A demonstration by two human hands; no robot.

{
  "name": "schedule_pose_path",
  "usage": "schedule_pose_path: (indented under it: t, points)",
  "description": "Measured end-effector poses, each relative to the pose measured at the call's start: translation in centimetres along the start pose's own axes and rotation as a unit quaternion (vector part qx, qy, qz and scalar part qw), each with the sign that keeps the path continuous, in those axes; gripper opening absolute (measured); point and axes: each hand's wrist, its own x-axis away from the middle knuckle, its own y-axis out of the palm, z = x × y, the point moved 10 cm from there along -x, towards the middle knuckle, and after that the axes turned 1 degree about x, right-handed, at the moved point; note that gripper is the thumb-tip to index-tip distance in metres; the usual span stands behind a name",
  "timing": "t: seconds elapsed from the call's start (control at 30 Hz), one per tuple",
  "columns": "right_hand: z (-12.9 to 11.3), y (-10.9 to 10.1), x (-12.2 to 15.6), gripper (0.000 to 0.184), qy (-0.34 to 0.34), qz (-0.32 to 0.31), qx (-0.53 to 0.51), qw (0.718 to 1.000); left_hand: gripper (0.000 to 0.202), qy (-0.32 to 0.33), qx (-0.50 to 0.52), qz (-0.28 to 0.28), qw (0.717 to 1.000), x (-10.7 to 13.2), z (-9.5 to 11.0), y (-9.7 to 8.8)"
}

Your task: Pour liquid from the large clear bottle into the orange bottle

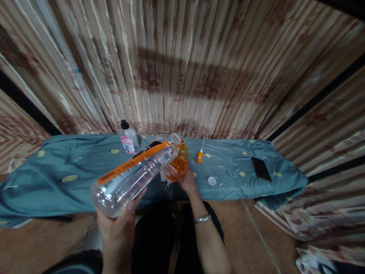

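My left hand [118,219] is closed around the lower part of a large clear plastic bottle [134,179] with an orange-and-black label. The bottle is tilted, its uncapped neck up at the right, close over the mouth of an orange bottle [180,161]. My right hand [185,178] grips that orange bottle, which stands near the middle of the cloth. Whether the two necks touch, I cannot tell. To the right lies an orange pump top [200,156] with a pale dip tube. A white round cap [211,180] rests nearer to me.
A clear bottle with a black pump [127,139] and pink label stands at the back left. A dark phone [261,169] lies on the right of the teal patterned cloth [94,163]. Behind it hangs a striped curtain [176,76].
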Motion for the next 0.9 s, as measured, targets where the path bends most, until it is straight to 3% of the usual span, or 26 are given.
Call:
schedule_pose_path:
  t: [0.33, 0.73, 0.9]
  points:
    - [0.6, 0.2, 0.0, 0.067, -0.005, -0.003, 0.013, 1.000, 0.080, 0.002, 0.024, 0.006, 1.000, 0.1, -0.1, -0.1]
    - [0.4, 0.1, 0.0, 0.069, -0.007, 0.001, 0.014, 1.000, 0.089, 0.002, 0.022, 0.005, 1.000, 0.0, -0.5, -0.5]
    - [0.6, 0.2, 0.0, 0.074, -0.012, -0.005, 0.022, 1.000, 0.091, 0.003, 0.011, -0.022, 1.000, -0.1, -1.1, -1.0]
